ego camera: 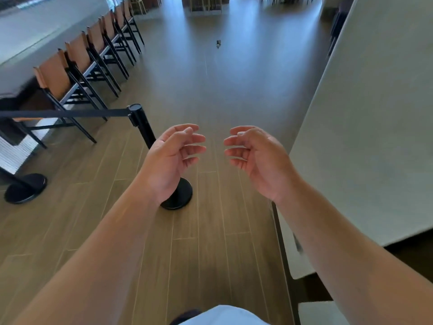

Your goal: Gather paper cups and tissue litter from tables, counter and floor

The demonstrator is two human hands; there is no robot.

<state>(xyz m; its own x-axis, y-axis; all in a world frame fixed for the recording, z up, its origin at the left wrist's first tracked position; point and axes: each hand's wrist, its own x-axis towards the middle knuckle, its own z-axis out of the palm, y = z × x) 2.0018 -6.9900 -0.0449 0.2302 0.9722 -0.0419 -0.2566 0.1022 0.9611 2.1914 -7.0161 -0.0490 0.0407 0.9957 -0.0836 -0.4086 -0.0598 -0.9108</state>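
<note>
Both bare arms outstretched, left grip (172, 156) and right grip (256, 156) loosely curled, seemingly empty.

The person holds both hands out over the wood-plank floor (210, 231), palms facing each other: the left hand (172, 158) and right hand (255, 158) are loosely curled and hold nothing. A black stanchion post (143, 124) stands behind the left hand; a small dark piece of litter (218, 43) lies far ahead.

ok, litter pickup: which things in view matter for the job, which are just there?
Job:
- small dark object far down the floor, possibly litter, too small to tell
- left hand, right hand, both holding nothing

Just there:
- barrier post
- chairs
- pale table
</note>
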